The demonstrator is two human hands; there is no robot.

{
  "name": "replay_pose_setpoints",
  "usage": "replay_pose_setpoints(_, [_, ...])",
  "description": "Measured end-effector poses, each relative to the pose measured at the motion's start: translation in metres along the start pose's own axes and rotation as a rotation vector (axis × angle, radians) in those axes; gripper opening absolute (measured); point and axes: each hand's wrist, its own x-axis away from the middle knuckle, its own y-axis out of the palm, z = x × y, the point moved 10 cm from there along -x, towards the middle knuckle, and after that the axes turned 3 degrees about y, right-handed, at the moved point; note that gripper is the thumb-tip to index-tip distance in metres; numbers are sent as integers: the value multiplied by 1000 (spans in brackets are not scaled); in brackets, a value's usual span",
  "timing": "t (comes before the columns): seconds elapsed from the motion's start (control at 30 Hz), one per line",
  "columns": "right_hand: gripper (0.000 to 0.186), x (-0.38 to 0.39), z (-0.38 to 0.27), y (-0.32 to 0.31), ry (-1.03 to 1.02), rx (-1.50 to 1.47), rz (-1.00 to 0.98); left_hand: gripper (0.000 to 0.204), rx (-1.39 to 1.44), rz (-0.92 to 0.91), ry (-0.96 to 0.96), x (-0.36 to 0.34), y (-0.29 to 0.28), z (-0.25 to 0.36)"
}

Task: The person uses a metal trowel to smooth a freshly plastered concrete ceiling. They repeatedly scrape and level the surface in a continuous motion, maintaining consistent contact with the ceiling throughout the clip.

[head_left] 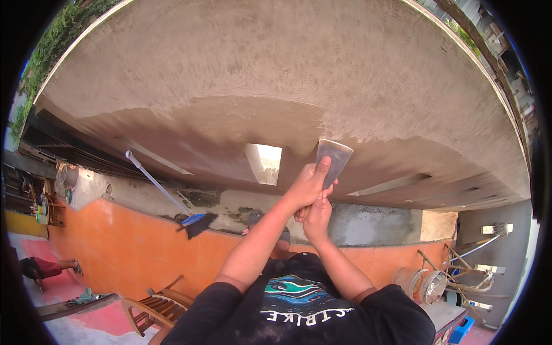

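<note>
A wide, flat grey scraper blade [334, 155] points up against the cement wall [230, 63], its broad edge at or near the rough surface. My left hand [309, 183] is closed round its lower part, with the thumb laid along the blade's face. Just below, my right hand [316, 217] is closed too, pressed against the left; the scraper's handle is hidden in the two hands. Around the blade the wall is darker and looks damp; higher up it is paler, with a ragged border between the two tones.
A rectangular opening [265, 163] pierces the wall left of my hands. A broom [195, 221] with a blue head leans there. Orange tiles [144, 230] cover the floor, with a wooden chair [155, 307] at lower left. Buckets [431, 286] and wooden poles [460, 264] stand at right.
</note>
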Motion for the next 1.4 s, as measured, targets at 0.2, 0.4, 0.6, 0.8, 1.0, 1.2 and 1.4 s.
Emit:
replay_pose_setpoints(0.2, [45, 5, 6, 15, 38, -136, -54, 87, -40, 21, -53, 7, -5, 0])
replay_pose_setpoints(0.4, [42, 2, 8, 3, 89, -109, 13, 87, -19, 14, -58, 5, -1, 5])
replay_pose_setpoints(0.6, [45, -4, 8, 11, 34, -93, -3, 87, -116, -3, -69, 2, -6, 3])
replay_pose_setpoints(0.8, [51, -1, 19, 41, 93, -401, -76, 83, -263, 8, -71, 6, -19, 11])
replay_pose_setpoints(1.0, [45, 5, -1, 16, 42, -93, 151, 68, -134, 3, -40, 21, -12, 22])
replay_pose_setpoints(1.2, [37, 5, -21, -13, 45, 133, 242, 58, 29, -7, 15, 14, 2, 12])
replay_pose_setpoints(1.4, [43, -5, -13, -25, 58, 108, 256, 57, -36, -20, 107, 1, 1, 8])
